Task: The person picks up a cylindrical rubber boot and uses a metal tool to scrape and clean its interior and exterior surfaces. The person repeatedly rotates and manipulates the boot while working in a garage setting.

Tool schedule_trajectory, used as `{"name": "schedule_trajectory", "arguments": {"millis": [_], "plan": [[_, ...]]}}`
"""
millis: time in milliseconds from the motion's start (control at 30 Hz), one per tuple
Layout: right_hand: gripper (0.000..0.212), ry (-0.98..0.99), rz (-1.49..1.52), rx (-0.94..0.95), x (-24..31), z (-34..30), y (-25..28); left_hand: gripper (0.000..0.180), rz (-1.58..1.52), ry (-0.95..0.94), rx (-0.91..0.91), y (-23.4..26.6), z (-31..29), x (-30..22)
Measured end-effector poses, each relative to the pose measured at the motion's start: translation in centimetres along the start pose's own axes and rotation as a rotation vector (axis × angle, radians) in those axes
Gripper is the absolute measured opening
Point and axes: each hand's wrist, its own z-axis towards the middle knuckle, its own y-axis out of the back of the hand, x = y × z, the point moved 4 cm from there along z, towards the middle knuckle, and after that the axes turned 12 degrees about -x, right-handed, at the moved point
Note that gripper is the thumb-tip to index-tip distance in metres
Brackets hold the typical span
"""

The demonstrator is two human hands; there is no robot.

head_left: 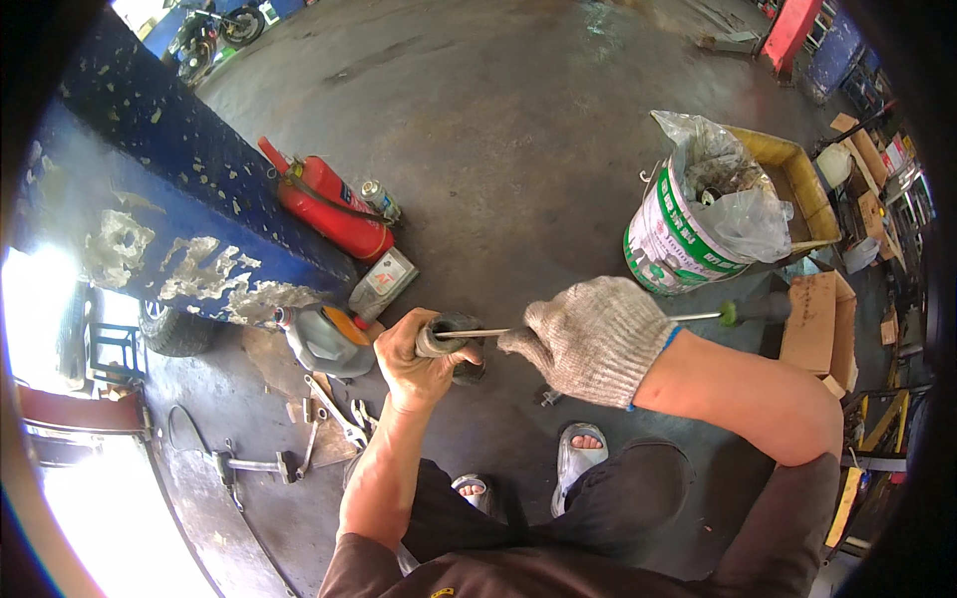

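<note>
My bare left hand (409, 371) is wrapped round a hollow cylindrical part (431, 343) with a pale sleeve and dark rounded edges, held over the floor in front of me. In a grey knitted glove, my right hand (601, 342) grips the long metal shaft of a screwdriver (698, 317). Its green and black handle sticks out to the right, past my wrist. The shaft runs left to the part and its tip end meets the opening; how deep it reaches is hidden. Both hands are closed.
A peeling blue post (214, 254) stands left, with a red fire extinguisher (339, 209) and a grey jug (324, 344) beside it. Wrenches (339, 414) lie near my left forearm. To the right are a lined bucket (678, 239) and a cardboard box (809, 319).
</note>
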Motion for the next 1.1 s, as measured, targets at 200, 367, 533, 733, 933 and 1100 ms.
{"name": "schedule_trajectory", "arguments": {"millis": [200, 367, 533, 733, 933, 1100], "plan": [[0.029, 0.12, -0.035, -0.038, 0.7, -0.6, 1.5, 0.057, 0.074, -0.203, 0.081, -0.6, 0.8, -0.8], [0.047, 0.037, 0.039, 0.033, 0.7, -0.5, 0.5, 0.057, -0.033, 0.021, 0.091, -0.6, -0.2, -0.4], [0.048, 0.023, 0.078, -0.004, 0.3, -0.4, -0.8, 0.069, 0.034, 0.097, -0.019, -0.3, -1.0, 0.2], [0.054, 0.098, 0.065, 0.008, -0.7, 0.0, -1.1, 0.076, -0.014, 0.139, 0.008, -0.9, -1.2, 0.0], [0.055, 0.072, 0.074, 0.024, -1.7, 0.5, -1.7, 0.064, -0.085, 0.019, 0.045, -1.4, -0.6, -1.2], [0.055, 0.05, 0.099, 0.033, -2.1, 0.8, -2.0, 0.05, -0.165, 0.1, -0.092, -1.4, -1.1, 0.0]]}}
